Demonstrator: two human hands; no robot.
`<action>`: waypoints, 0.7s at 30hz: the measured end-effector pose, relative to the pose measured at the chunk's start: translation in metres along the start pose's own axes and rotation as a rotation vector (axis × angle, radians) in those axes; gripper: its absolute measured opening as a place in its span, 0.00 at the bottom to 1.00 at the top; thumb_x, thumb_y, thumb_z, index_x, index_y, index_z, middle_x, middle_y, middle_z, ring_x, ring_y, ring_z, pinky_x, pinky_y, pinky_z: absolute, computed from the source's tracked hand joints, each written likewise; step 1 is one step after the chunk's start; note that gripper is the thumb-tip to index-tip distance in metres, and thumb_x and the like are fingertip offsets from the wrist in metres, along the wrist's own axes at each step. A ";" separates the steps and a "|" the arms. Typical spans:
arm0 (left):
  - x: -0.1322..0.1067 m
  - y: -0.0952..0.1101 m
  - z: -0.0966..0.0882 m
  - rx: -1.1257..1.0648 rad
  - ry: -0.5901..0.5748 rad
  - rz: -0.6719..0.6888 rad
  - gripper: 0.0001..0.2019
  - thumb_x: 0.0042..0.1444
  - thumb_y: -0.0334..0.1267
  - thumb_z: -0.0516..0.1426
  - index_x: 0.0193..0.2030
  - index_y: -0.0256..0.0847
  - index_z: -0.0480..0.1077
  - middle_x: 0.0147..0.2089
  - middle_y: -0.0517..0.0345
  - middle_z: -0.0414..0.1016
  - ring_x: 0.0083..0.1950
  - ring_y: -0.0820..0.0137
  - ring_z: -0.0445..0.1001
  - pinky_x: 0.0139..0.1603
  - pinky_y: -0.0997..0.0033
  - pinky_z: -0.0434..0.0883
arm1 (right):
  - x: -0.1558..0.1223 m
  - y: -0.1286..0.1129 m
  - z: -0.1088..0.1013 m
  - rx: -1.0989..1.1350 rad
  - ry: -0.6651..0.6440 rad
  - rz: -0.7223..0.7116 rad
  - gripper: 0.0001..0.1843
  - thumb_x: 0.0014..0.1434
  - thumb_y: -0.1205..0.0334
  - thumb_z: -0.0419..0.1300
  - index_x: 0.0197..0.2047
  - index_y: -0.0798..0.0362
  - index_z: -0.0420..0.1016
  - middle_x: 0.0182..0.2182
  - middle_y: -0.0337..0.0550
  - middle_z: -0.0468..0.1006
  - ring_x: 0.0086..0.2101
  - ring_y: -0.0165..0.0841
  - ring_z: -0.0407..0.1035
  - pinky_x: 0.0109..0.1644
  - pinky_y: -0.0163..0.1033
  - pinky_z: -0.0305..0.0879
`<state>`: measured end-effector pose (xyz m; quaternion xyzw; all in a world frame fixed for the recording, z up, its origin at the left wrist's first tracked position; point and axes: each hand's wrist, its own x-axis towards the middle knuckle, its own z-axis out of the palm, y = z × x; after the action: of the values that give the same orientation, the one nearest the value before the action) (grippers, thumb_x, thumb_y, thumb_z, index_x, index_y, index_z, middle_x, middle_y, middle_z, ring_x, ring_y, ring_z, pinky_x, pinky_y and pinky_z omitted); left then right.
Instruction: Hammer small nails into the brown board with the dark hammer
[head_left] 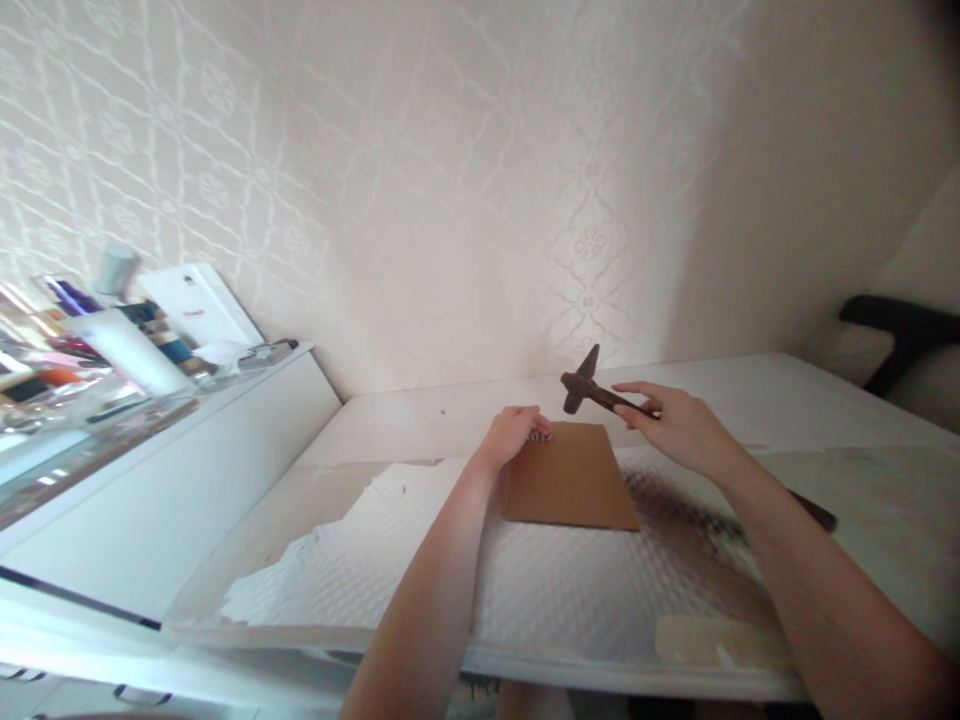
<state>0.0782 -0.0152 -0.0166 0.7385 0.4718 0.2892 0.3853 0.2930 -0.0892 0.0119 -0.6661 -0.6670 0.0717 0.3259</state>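
Observation:
A square piece of brown cardboard (570, 485) lies flat on white quilted sheeting. My left hand (516, 435) rests at its far left corner with the fingers curled together. Several small, shiny metal pieces (541, 437) show by those fingertips; they are too small to tell whether they are nails or screws. Whatever the left fingers pinch is hidden. Above the board's far right side, my right hand (675, 425) grips a dark hammer (581, 388) by its handle. The hammer head is raised in the air, apart from the cardboard.
Quilted sheeting (337, 560) with a ragged left edge covers part of the table. A dark, long object (814, 510) lies beside my right forearm. To the left, a white cabinet (195, 480) carries bottles and a white box (199, 305). A black chair part (896, 330) stands at right.

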 end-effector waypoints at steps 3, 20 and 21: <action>-0.002 0.003 0.000 0.012 0.018 0.009 0.23 0.57 0.45 0.40 0.33 0.33 0.72 0.33 0.52 0.77 0.38 0.71 0.73 0.44 0.71 0.66 | -0.002 -0.009 0.001 -0.001 -0.040 -0.067 0.19 0.55 0.54 0.51 0.49 0.46 0.70 0.28 0.39 0.77 0.29 0.35 0.69 0.31 0.35 0.60; -0.009 0.008 0.014 0.410 0.053 0.116 0.09 0.49 0.38 0.54 0.34 0.41 0.73 0.37 0.56 0.76 0.38 0.70 0.72 0.43 0.72 0.67 | -0.001 -0.006 0.003 -0.135 0.060 0.018 0.17 0.55 0.54 0.51 0.47 0.42 0.71 0.31 0.39 0.77 0.31 0.37 0.70 0.32 0.37 0.58; -0.009 0.008 0.014 0.413 0.059 0.122 0.09 0.49 0.38 0.54 0.34 0.41 0.73 0.37 0.56 0.76 0.39 0.70 0.71 0.43 0.72 0.67 | -0.001 -0.006 0.003 -0.140 0.063 0.019 0.17 0.55 0.53 0.51 0.47 0.42 0.71 0.31 0.39 0.77 0.31 0.37 0.70 0.32 0.37 0.58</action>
<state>0.0897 -0.0302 -0.0177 0.8201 0.4867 0.2305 0.1935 0.2857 -0.0900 0.0123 -0.6954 -0.6535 0.0068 0.2989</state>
